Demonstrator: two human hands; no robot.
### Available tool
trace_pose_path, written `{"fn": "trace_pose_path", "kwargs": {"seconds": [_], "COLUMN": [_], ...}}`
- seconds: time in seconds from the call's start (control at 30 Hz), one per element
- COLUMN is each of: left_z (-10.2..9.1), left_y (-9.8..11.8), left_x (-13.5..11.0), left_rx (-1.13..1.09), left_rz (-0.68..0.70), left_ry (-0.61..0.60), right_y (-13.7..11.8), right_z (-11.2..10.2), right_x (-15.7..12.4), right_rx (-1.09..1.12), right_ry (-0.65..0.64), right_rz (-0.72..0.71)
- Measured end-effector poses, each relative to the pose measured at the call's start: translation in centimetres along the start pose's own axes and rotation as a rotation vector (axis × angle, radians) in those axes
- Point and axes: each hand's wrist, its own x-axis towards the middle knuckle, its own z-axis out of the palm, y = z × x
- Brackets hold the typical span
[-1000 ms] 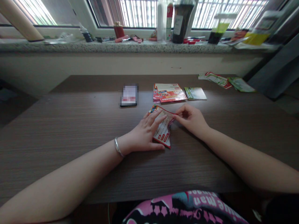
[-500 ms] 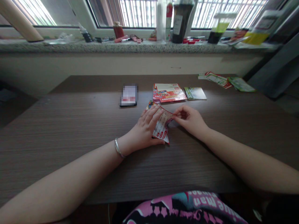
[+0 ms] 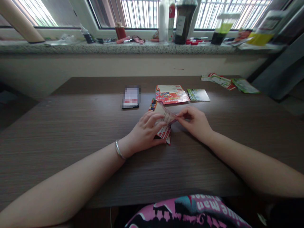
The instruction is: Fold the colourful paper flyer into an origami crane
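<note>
Pinches bent leaflet (image 3: 169,116) in right hand (image 3: 196,122), spreads left hand (image 3: 143,133) over it; looks light, easily creased, best gripped edgewise.

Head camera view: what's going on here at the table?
A person's right hand pinches the right-hand corner of a printed red-and-white leaflet, while the left hand lies over its left side, fingers spread. The leaflet is bent, not flat. Beyond it on the table lie a stack of red leaflets and a smaller stack of cards.
</note>
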Motion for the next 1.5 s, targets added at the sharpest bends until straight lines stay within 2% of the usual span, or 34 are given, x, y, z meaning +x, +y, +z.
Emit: {"fn": "trace_pose_path", "kwargs": {"seconds": [0.13,0.27,0.4,0.57,0.77,0.93,1.07,1.37,1.5], "left_z": [-0.2,-0.3,-0.4,-0.6,-0.6,-0.5,-0.6,-0.3,0.0], "left_y": [0.1,-0.1,0.1,0.6,0.5,0.2,0.1,0.0,-0.1], "left_x": [0.3,0.6,0.7,0.9,0.7,0.5,0.4,0.5,0.5], "left_rx": [0.018,-0.015,-0.006,0.034,0.222,0.193,0.148,0.225,0.189], "left_rz": [-0.014,-0.016,-0.032,-0.058,-0.14,-0.071,-0.013,0.057,0.065], "left_ry": [-0.152,-0.224,-0.207,-0.171,-0.156,-0.02,0.063,0.101,0.109], "right_y": [1.5,2.2,2.0,1.3,0.3,-0.1,-0.1,0.6,0.8], "right_z": [0.4,0.7,0.7,0.4,-0.2,-0.3,0.3,1.2,1.4], "right_x": [0.3,0.4,0.4,0.1,-0.1,-0.1,-0.2,0.1,0.2], "right_rx": [0.142,0.175,0.169,0.109,0.068,0.045,0.08,0.346,0.408], "right_ry": [0.024,0.029,0.003,-0.043,-0.123,-0.149,-0.07,-0.019,-0.006], "right_rz": [0.168,0.198,0.154,0.029,-0.085,-0.086,0.016,0.339,0.379]}}
